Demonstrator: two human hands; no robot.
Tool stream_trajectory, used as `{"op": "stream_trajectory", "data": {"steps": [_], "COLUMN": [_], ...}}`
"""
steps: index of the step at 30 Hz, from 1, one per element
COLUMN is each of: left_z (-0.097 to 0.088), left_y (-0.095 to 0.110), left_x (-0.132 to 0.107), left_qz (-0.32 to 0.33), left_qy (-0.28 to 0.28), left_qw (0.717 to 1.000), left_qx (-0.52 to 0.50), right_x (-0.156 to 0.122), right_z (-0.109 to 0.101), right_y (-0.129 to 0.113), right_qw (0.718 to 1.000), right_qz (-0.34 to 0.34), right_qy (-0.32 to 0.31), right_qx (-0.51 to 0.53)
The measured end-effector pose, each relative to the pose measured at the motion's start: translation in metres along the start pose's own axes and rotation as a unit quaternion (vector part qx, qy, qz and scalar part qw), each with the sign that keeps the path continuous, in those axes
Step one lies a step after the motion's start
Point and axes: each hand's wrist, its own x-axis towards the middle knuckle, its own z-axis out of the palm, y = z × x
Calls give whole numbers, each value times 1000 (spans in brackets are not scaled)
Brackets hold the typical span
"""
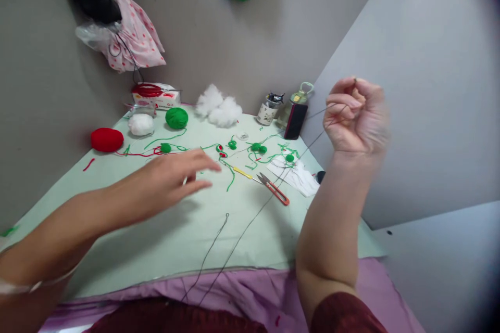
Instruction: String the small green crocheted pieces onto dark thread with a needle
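My right hand [353, 114] is raised on the right, well above the table, with its fingers pinched on a thin dark thread [250, 222]. The thread slants from these fingers down across the table toward my lap. A tiny tip shows above the fingers, too small to name. Over the middle left of the table, my left hand [185, 171] hovers with fingers apart, holding nothing. Near its fingertips lie small red and green yarn pieces [221, 151] and a yellow-handled crochet hook [242, 173]. Orange thread snips [275, 191] touch the hook's end. A looped thread end [227, 215] lies in front.
Red yarn [107, 140], white yarn [141, 125] and a green yarn ball [176, 118] sit at the left. Stuffing [219, 106], a pen cup [267, 110] and a phone [296, 121] stand along the back. Red scissors [147, 90] rest on a box. Walls close in behind and right.
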Motion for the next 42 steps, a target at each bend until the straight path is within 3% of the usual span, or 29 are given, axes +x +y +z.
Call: {"op": "stream_trajectory", "data": {"steps": [2, 5, 7, 11, 14, 17, 21, 24, 26, 30, 32, 34, 37, 39, 42], "left_z": [4, 19, 18, -13, -36, -44, -44, -48, -51, -52, -49, -45, -39, -35, -29], "left_y": [-13, -40, -58, -92, -115, -134, -149, -158, -166, -175, -163, -137, -86, -57, -32], "left_x": [28, 50, 53, 36, 15, -3, -17, -23, -26, -29, -24, -15, 0, 10, 21], "left_qz": [-30, -89, -121, -145, -170, -206, -263, -274, -270, -218, -195, -195, -176, -144, -95], "left_qy": [15, -87, -117, -21, 28, 77, 124, 128, 125, 141, 163, 171, 166, 155, 152], "left_qw": [999, 987, 975, 967, 962, 951, 927, 927, 937, 961, 962, 957, 957, 962, 966], "left_qx": [-12, -99, -147, -206, -211, -215, -236, -223, -183, -93, -96, -130, -161, -176, -189], "right_x": [2, 8, 12, 11, 3, -4, -5, -3, -1, 7, 12, 18, 21, 16, -4], "right_z": [-4, -15, -24, -39, -46, -53, -62, -71, -79, -89, -83, -64, -16, 19, 62], "right_y": [0, -3, -9, -23, -31, -35, -36, -35, -34, -31, -24, -9, 35, 76, 137], "right_qw": [999, 994, 979, 925, 916, 904, 892, 880, 859, 768, 767, 819, 912, 954, 967], "right_qz": [1, 4, 2, -60, -163, -220, -248, -261, -285, -404, -400, -334, -214, -111, 58], "right_qy": [-15, -5, 43, 160, 252, 342, 378, 397, 424, 469, 447, 381, 219, 90, -97], "right_qx": [31, 107, 198, 338, 267, 132, 19, -19, -49, -167, -228, -270, -273, -262, -228]}}
